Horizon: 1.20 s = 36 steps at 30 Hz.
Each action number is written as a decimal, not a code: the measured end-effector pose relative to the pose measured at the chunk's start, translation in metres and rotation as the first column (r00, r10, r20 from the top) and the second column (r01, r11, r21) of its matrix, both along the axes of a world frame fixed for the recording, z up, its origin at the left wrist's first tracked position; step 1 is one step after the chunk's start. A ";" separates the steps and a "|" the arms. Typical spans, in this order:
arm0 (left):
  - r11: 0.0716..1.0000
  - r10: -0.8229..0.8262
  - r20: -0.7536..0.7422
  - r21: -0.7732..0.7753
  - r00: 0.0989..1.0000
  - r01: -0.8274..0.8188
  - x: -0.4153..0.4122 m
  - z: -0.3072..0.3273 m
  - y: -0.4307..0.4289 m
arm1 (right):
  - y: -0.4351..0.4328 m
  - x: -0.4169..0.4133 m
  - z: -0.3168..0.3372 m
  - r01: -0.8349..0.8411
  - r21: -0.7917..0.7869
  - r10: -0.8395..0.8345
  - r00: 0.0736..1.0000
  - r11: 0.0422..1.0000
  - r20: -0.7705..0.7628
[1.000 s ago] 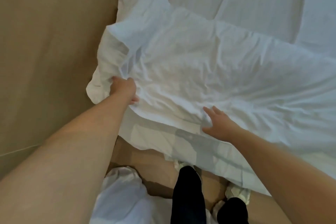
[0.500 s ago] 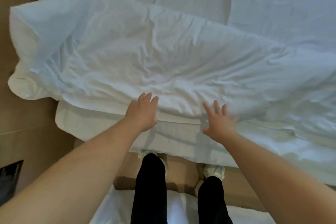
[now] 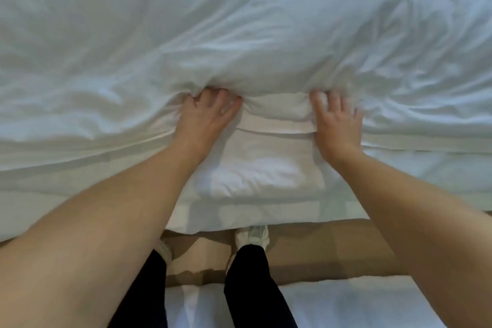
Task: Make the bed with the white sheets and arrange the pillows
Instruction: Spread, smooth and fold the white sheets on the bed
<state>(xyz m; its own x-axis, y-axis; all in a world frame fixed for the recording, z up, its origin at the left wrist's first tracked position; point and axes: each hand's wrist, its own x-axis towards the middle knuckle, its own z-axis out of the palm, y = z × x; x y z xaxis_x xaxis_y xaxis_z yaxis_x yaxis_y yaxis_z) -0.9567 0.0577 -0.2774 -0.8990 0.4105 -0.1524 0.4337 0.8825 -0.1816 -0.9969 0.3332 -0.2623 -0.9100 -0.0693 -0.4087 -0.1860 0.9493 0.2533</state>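
Bed (image 3: 253, 181) with white sheet over mattress edge, rumpled white duvet (image 3: 239, 34) lying across the top, tan floor (image 3: 306, 255) alongside, white linen (image 3: 346, 303) on floor
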 end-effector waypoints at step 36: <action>0.763 0.630 0.347 -0.440 0.694 -0.473 0.013 0.241 -0.281 | -0.264 0.000 0.175 -0.202 -0.321 0.322 0.864 0.925 0.386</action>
<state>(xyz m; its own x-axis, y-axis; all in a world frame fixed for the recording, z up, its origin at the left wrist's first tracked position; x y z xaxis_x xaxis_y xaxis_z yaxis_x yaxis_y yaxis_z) -0.9433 -0.2237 -0.0366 -0.7357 -0.2750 -0.6189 -0.0178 0.9214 -0.3883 -0.9970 0.0693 -0.0876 -0.5845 -0.4391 -0.6823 -0.4689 0.8691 -0.1577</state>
